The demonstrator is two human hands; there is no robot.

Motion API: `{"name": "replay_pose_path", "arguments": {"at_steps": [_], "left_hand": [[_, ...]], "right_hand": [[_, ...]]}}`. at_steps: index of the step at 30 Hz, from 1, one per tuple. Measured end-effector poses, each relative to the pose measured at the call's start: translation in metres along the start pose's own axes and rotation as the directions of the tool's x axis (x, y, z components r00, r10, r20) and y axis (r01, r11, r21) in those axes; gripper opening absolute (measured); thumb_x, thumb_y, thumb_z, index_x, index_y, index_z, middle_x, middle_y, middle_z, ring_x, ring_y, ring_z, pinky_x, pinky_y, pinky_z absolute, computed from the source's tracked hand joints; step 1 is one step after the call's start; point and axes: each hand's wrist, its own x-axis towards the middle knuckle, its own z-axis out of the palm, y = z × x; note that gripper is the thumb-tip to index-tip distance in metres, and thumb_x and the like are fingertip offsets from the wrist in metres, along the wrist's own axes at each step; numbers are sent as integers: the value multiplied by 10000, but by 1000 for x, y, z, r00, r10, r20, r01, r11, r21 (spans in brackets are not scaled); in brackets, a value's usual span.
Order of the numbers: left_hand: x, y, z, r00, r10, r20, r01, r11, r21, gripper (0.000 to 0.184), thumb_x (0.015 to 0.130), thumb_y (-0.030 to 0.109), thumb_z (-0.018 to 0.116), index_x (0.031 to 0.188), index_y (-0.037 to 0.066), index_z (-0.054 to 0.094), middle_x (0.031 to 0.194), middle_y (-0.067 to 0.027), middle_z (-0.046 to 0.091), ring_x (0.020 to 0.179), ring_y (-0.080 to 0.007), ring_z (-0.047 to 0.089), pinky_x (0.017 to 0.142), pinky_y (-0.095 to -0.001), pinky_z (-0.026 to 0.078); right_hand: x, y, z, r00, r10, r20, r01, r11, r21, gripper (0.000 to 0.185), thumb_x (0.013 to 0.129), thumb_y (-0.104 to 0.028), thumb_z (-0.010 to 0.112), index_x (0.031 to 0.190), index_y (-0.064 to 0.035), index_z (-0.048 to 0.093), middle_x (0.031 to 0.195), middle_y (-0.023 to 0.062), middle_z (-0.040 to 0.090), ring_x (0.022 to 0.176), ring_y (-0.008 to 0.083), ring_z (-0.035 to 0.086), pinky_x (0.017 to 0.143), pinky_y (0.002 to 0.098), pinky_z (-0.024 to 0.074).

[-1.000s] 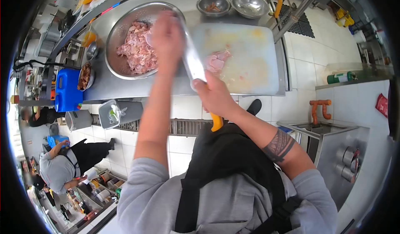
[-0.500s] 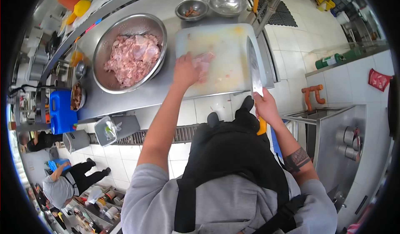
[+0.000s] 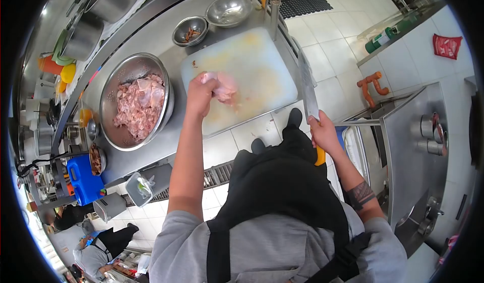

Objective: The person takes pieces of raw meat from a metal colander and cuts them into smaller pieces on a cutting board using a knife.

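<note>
My left hand (image 3: 199, 96) is closed on a piece of raw chicken (image 3: 225, 88), pale pink and limp, over the white cutting board (image 3: 267, 66). Whether the piece still touches the board is hard to tell. Wrapped round the yellow handle of a large knife (image 3: 307, 83), my right hand (image 3: 323, 130) keeps the long blade pointing away from me, just off the board's right edge. To the left of the board a big steel colander (image 3: 107, 111) holds a heap of raw chicken pieces (image 3: 141, 106).
Behind the board stand two steel bowls, one with reddish-brown bits (image 3: 191, 34) and one shiny inside (image 3: 229, 10). A metal post (image 3: 275, 10) rises at the counter's far right corner. A blue jug (image 3: 84, 179) and a grey bin (image 3: 142, 188) are at left. Another person (image 3: 103, 247) works lower left.
My left hand has gripped the chicken piece and turned it on or above the board. The view has swung, shifting the counter leftward. The knife remains in my right hand.
</note>
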Motion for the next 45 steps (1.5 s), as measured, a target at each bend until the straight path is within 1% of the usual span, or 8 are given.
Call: {"name": "replay_pose_path", "arguments": {"at_steps": [4,5,7,10,14,16,23,45], "left_hand": [[-11,54,31,977,186,106,-206,678,706,246,892,37,658,1136,48,689,1027,-117,744,880,-222,724,742,-377,575],[-10,49,38,977,184,103,-203,680,705,246,892,37,658,1136,48,689,1027,-117,744,880,-222,724,742,-377,575],[-6,26,52,736,469,489,-585,78,807,260,892,33,642,1141,79,699,1043,-153,749,922,-315,727,788,-451,577],[-5,-48,69,777,279,564,-558,-109,823,187,933,68,634,1082,109,741,1139,-146,738,1075,-334,704,934,-499,548],[-19,-98,59,608,572,551,-666,-11,746,207,936,102,650,1118,136,743,1198,-126,713,1149,-346,666,966,-543,521],[-20,-91,54,858,357,369,-504,449,738,192,931,156,687,1113,140,744,1261,-76,698,1194,-352,622,965,-544,496],[-2,-102,48,836,512,197,-400,321,859,246,883,261,797,1078,114,766,1102,-51,707,1091,-315,614,931,-457,503],[5,-125,46,821,563,96,-360,380,852,229,879,250,747,1068,122,743,1186,-51,663,1166,-326,567,983,-481,449]], "right_hand": [[4,-1,-2,1000,11,-3,-11,1000,-13,197,1095,-240,581,1074,-50,534,624,55,544,435,155,550,405,347,454],[4,-2,-2,1000,14,1,-14,1000,-18,203,1095,-244,584,1074,-47,537,624,58,548,438,158,555,408,351,458],[6,0,-1,1000,20,13,-20,999,-28,209,1095,-247,584,1073,-43,539,628,62,556,442,160,562,412,355,461],[2,3,3,999,29,31,-27,998,-61,202,1100,-251,584,1077,-56,538,622,42,537,440,136,541,405,340,438],[0,2,7,999,-9,40,18,973,-229,230,1102,-273,590,1072,-54,527,626,98,585,464,241,589,456,399,469],[5,8,11,989,-138,57,150,911,-385,244,1092,-276,587,1074,-38,541,697,177,645,562,353,642,548,484,513],[36,-23,34,924,-294,245,369,517,-772,208,1068,-231,525,1073,-26,557,823,276,724,804,516,715,742,635,553],[18,-44,24,942,-174,287,334,386,-860,171,977,-65,522,1134,3,529,942,275,750,950,486,735,841,606,566]]}}
